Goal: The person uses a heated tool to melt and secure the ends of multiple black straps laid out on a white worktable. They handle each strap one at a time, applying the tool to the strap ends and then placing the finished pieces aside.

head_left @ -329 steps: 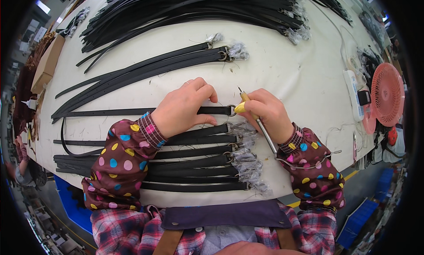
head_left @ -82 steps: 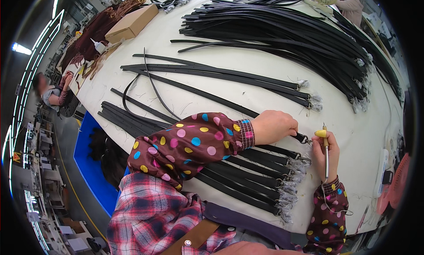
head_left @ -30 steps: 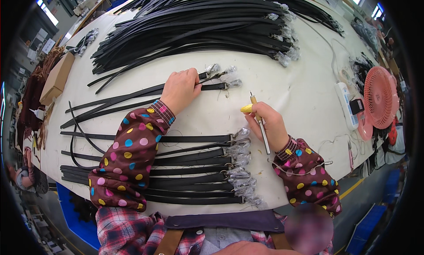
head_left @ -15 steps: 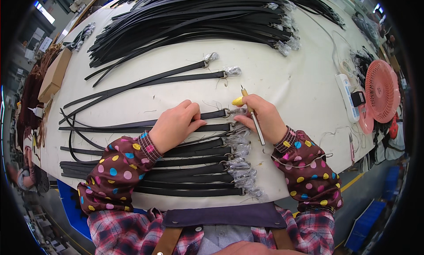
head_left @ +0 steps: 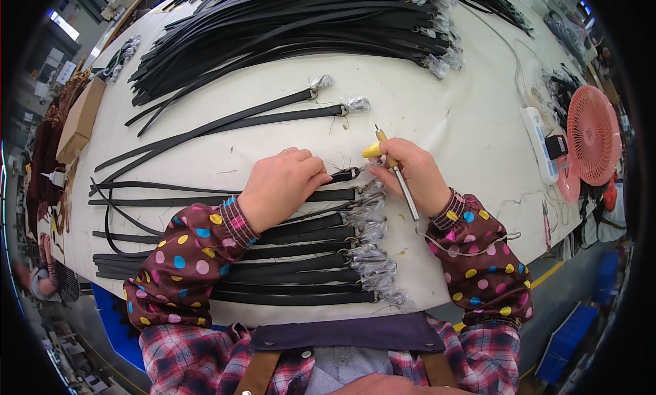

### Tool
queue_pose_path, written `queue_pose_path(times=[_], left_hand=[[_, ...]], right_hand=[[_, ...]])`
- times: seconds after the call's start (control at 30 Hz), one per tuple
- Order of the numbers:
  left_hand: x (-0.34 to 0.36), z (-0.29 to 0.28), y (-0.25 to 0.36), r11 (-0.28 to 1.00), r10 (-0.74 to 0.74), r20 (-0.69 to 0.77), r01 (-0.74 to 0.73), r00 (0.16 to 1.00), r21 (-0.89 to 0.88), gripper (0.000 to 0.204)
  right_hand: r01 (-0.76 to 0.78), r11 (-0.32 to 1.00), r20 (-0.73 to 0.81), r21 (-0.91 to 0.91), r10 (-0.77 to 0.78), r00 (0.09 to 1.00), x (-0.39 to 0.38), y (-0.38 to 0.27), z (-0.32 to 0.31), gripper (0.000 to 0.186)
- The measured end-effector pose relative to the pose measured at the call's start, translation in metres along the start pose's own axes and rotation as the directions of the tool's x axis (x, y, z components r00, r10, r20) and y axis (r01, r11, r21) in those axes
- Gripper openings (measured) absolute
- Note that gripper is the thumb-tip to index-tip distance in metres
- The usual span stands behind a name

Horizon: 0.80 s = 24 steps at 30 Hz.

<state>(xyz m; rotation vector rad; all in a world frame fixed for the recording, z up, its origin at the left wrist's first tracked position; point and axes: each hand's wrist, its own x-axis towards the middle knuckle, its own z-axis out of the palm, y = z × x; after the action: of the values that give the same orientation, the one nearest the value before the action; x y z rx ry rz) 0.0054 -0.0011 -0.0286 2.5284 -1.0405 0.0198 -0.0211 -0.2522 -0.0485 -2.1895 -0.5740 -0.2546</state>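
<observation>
My left hand [head_left: 283,188] is closed on a black strap [head_left: 339,176], pinching it near its metal-ringed right end. My right hand [head_left: 415,179] grips a corded pen-shaped tool [head_left: 408,198] with a silver handle and thin pointed tip, which points away from me. A yellow cover [head_left: 372,150] sits on a finger of that hand. Its lower fingers are at the strap's plastic-wrapped end; whether they grip it I cannot tell. Beneath my left hand and forearm lie several similar straps [head_left: 294,297] in a row, their ends wrapped in clear plastic [head_left: 372,268]. Loose threads stick out near the rings.
Two more straps [head_left: 273,117] lie beyond my hands. A big pile of black straps [head_left: 294,33] covers the far side of the white table [head_left: 471,135]. To the right are a white power strip [head_left: 540,145] and a pink fan [head_left: 592,135]; to the left, a cardboard box [head_left: 82,121].
My left hand has slid right along the strap, closer to its ringed end. The right hand keeps the tool at nearly the same place. The whole view has shifted slightly.
</observation>
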Motion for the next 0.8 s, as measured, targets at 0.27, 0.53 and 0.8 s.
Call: queue_pose_path(times=[0.27,0.53,0.8], left_hand=[[0.007,0.002,-0.007,0.997,-0.020,-0.110,0.011,0.994,-0.077,0.009],[-0.013,0.000,0.003,0.992,0.123,-0.069,-0.125,0.990,-0.015,0.012],[0.009,0.009,-0.001,0.962,0.083,0.014,-0.076,0.996,-0.260,0.025]], right_hand=[[-0.009,0.998,0.013,-0.057,0.010,1.000,0.001,0.007,0.001,0.025],[-0.060,0.997,0.032,0.044,0.059,0.998,-0.002,0.005,0.005,0.024],[-0.067,0.997,0.024,0.032,0.066,0.998,0.000,0.005,0.005,0.024]])
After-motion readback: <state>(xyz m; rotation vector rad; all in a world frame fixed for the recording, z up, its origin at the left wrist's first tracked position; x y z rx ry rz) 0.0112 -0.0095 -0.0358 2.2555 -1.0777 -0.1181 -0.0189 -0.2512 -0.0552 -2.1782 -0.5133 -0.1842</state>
